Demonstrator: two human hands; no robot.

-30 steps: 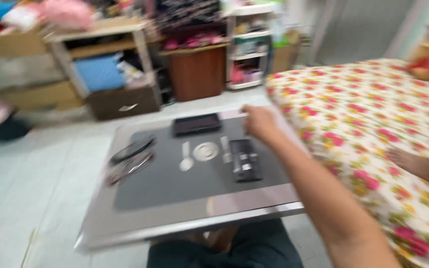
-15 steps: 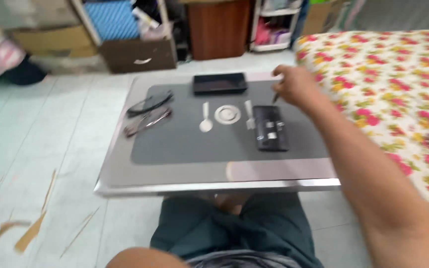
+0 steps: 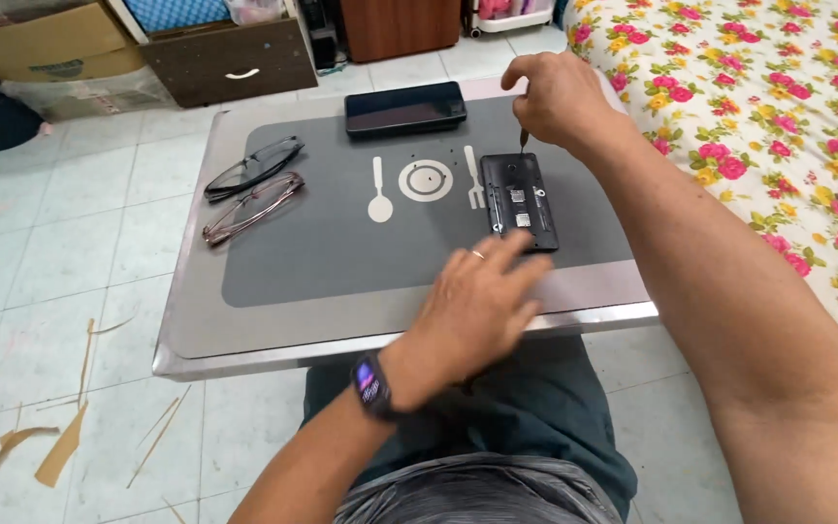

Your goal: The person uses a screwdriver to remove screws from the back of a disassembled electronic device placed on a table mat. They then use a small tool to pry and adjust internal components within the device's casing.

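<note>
Holding a small screwdriver (image 3: 523,139) over the opened phone (image 3: 519,201); left hand (image 3: 477,306) steadying.

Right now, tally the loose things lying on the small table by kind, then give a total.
Pairs of glasses: 2, dark-framed and brown-framed
Phones: 2, one closed, one opened phone by the left hand and right hand
Total: 4

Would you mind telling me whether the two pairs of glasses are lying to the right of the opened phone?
No, both pairs of glasses lie near the table's left edge, well left of the opened phone.
</note>
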